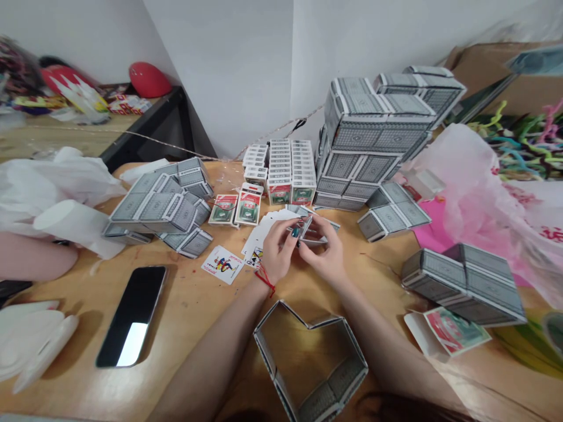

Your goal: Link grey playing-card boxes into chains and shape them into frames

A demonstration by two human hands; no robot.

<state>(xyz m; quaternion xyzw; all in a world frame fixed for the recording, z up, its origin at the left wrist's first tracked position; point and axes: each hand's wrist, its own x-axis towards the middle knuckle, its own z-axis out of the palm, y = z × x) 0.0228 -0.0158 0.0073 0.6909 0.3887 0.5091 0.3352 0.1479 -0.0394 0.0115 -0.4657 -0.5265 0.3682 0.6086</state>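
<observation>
Folded card [315, 236] partly hidden by fingers [280, 231]; heart-shaped frame [341, 378] cut off below.

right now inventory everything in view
table: one, brown, centre
smartphone: one, black, front left
joker card: one, white, left
loose cards: several, white, beside joker
folded cards: count unclear, grey, centre
card blocks: several, grey, both sides
heart-shaped frame: one, grey, front centre
card packs: many, red-green, mostly rear
roll: one, white, left
plastic bags: at least two, whitish, sides
pipe cleaners: many, multicoloured, right
left hand: one, bare, centre
right hand: one, bare, centre
</observation>
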